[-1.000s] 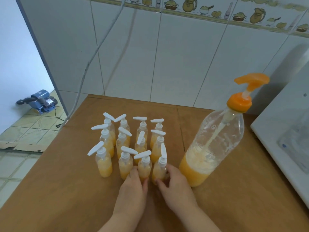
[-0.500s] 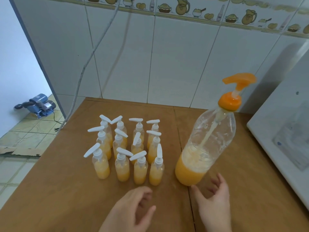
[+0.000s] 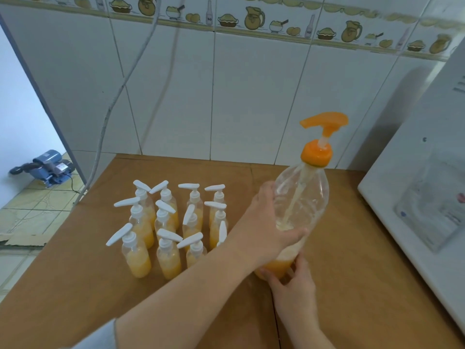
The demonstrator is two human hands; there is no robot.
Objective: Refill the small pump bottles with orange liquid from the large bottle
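Observation:
The large clear bottle with an orange pump top stands right of centre on the brown table, orange liquid low in its base. My left hand reaches across and grips its middle, thumb wrapped round the front. My right hand holds the bottom of the bottle, fingers curled round its base. Several small pump bottles with white pumps, each holding orange liquid, stand in a cluster to the left of the large bottle; my left forearm covers part of the nearest right one.
A white appliance fills the right side of the table. White tiled wall runs behind, with a grey cable hanging down it. A blue pump lies on the floor at far left.
Both hands left the small bottles and moved right. My left hand reached across and took the large bottle's middle; my right hand closed round its base. The camera moved closer.

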